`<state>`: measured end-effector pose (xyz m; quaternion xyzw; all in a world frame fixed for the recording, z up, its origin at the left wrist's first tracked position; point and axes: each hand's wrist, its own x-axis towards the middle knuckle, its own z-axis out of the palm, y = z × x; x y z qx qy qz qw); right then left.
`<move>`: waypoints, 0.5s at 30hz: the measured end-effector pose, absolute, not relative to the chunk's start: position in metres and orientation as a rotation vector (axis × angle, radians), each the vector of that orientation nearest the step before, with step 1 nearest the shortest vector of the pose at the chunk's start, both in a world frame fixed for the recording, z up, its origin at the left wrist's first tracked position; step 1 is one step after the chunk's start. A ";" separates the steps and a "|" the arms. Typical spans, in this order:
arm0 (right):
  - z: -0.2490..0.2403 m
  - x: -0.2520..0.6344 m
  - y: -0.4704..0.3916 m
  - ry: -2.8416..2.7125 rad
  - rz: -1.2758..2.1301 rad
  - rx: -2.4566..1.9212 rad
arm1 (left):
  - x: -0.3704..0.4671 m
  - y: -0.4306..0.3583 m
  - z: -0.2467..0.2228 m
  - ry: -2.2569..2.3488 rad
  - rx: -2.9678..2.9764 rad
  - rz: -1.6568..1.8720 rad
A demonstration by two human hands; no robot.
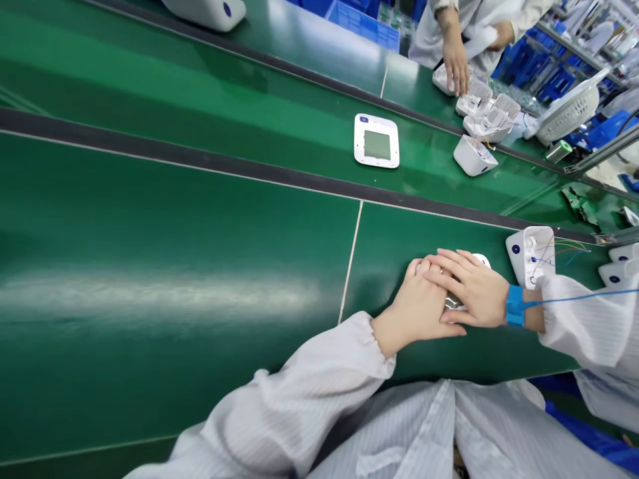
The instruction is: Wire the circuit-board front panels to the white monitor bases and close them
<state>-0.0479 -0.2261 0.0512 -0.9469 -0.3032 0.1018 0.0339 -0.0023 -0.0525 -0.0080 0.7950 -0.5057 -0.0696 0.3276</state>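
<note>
My left hand point(419, 303) and my right hand point(472, 289) meet over a small white part point(482, 260) on the green table. Both hands cover most of it; a shiny bit shows between them. The fingers of my right hand are spread and lie partly over those of my left hand. My left hand's fingers are bent round the part's near side. A blue strap circles my right wrist. Just beyond my right hand stands a white housing point(519, 256) with thin coloured wires.
Across a dark rail, a white panel with a grey screen point(377, 145) and an open white housing point(474, 156) lie on the green belt point(299, 113). Opposite, a person's hand point(455, 63) touches white shells. More housings point(619, 273) stand at the right edge.
</note>
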 end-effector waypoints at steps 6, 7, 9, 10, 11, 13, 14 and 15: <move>0.050 -0.004 -0.238 -0.797 0.361 -2.740 | -0.003 -0.053 -0.003 -1.260 2.140 -0.203; 0.049 0.002 -0.238 -0.785 0.369 -2.711 | -0.002 -0.053 -0.002 -1.252 2.133 -0.216; 0.047 0.009 -0.239 -0.773 0.357 -2.663 | -0.002 -0.053 -0.003 -1.247 2.104 -0.243; 0.046 0.010 -0.238 -0.769 0.340 -2.647 | -0.002 -0.053 -0.004 -1.244 2.090 -0.244; 0.045 0.010 -0.238 -0.758 0.318 -2.634 | -0.002 -0.053 -0.005 -1.242 2.080 -0.233; 0.045 0.009 -0.238 -0.691 0.252 -2.609 | -0.002 -0.054 -0.009 -1.248 2.069 -0.191; 0.045 0.008 -0.239 -0.649 0.216 -2.586 | -0.003 -0.054 -0.011 -1.250 2.072 -0.166; 0.045 0.008 -0.239 -0.606 0.169 -2.554 | -0.003 -0.054 -0.013 -1.250 2.075 -0.142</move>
